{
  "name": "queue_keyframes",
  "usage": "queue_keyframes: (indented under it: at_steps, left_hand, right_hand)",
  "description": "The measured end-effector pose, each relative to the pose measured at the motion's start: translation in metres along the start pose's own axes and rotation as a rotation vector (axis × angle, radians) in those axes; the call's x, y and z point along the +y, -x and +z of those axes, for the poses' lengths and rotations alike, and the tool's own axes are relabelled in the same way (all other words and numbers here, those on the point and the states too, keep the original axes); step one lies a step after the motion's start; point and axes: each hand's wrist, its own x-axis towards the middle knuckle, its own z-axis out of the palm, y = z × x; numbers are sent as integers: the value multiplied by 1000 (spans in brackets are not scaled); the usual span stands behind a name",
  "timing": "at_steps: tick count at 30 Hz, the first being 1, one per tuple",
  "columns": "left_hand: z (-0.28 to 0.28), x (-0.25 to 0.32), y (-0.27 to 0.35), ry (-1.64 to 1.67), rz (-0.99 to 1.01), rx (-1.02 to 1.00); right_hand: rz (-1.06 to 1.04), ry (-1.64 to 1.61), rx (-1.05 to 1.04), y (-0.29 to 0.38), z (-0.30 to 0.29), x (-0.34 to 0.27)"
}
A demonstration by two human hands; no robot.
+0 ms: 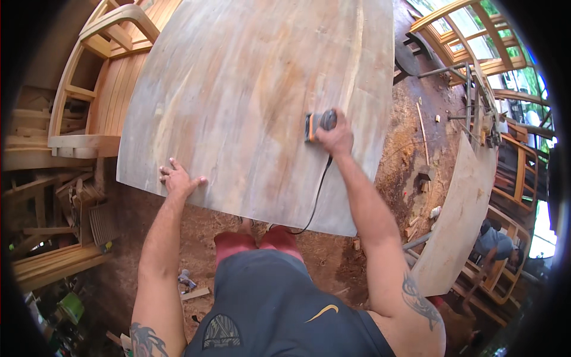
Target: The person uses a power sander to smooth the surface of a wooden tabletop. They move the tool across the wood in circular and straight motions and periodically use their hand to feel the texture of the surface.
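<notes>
A broad wooden tabletop (232, 111) with pale, dusty boards lies before me. My right hand (335, 136) grips an orange and black electric palm sander (313, 127), whose pad faces the wood right of the middle. From the sander a black power cord (317, 196) runs back across the panel and over its near edge. Near the front left corner, my left hand (180, 179) rests flat on the boards with its fingers spread and holds nothing.
Wooden bench frames (96, 145) stand close by on the left. At the right, another pale wooden panel (459, 214) lies on supports, with a person (495, 243) beyond it. Sawdust and offcuts litter the dirt floor (401, 147).
</notes>
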Motion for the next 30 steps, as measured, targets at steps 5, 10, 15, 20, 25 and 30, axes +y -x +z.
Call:
queue_keyframes:
  at_steps: [5, 10, 15, 20, 25, 30]
  left_hand:
    - [-3, 3, 0, 54, -18, -28]
    - [-2, 3, -2, 68, -19, -24]
    - [2, 0, -9, 85, -18, -28]
    - [3, -1, -10, 74, -28, -41]
    - [1, 0, -6, 17, -39, -23]
    - [2, 1, -7, 0, -35, -18]
  right_hand:
    - [-52, -81, 15, 128, -15, 2]
    - [36, -104, -105, 232, -48, 9]
    - [74, -44, 4, 258, -69, 41]
    - [127, -43, 73, 183, -61, 61]
    - [81, 1, 97, 65, -41, 64]
    - [185, 88, 1, -58, -35, 77]
